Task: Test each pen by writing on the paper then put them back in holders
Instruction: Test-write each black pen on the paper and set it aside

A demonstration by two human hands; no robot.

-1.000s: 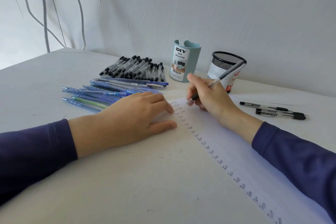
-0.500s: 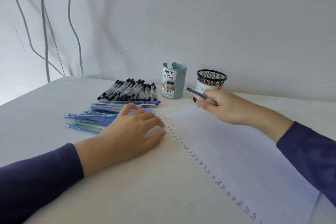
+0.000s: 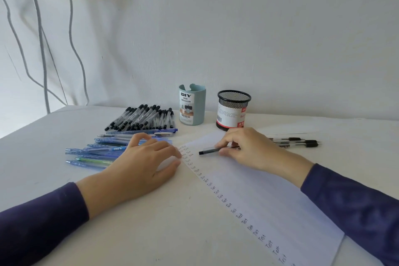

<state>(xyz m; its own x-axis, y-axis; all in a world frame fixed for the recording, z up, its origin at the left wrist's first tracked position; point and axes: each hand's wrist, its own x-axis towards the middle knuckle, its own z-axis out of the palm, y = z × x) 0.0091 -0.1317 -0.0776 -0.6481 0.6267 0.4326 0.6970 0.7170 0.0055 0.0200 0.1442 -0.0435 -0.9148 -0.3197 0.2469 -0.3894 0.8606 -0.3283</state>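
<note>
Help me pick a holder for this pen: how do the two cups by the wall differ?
The blue cup has solid walls; the black cup is wire mesh. The blue cup's rim is notched; the black cup's is a plain ring. Both stand upright, labelled, no pens showing.

Left hand (image 3: 142, 164): laid palm down, fingers spread and lightly bent, nothing held.
Right hand (image 3: 248, 149): curled, a pen (image 3: 210, 150) pinched between thumb and fingers and kept nearly level.
Forearms (image 3: 38, 222): clad in dark purple sleeves, angled inward.
</note>
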